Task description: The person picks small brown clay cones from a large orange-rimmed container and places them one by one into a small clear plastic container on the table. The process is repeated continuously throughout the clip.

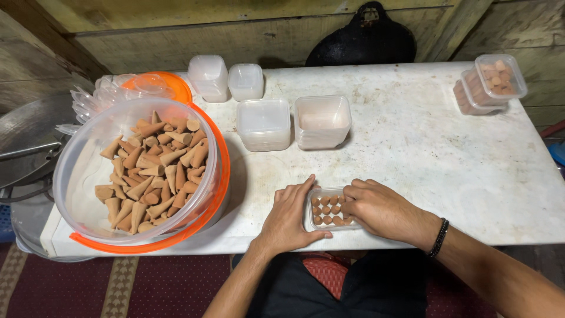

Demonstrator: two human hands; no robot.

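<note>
A small clear plastic box point(328, 207) sits at the table's near edge, filled with several brown cones standing tip down. My left hand point(289, 213) rests against the box's left side, fingers flat on the table. My right hand point(378, 207) lies over the box's right end, fingertips touching the cones inside. A large clear bucket point(88, 171) with an orange rim stands at the left, heaped with several loose tan cones point(154, 174).
The white table point(447, 153) holds stacks of empty clear boxes point(322, 121) and lids point(263, 122) behind my hands, more point(209, 75) at the back. Two filled boxes point(489, 82) stand at the far right. A dark pan point(368, 38) leans on the wooden wall.
</note>
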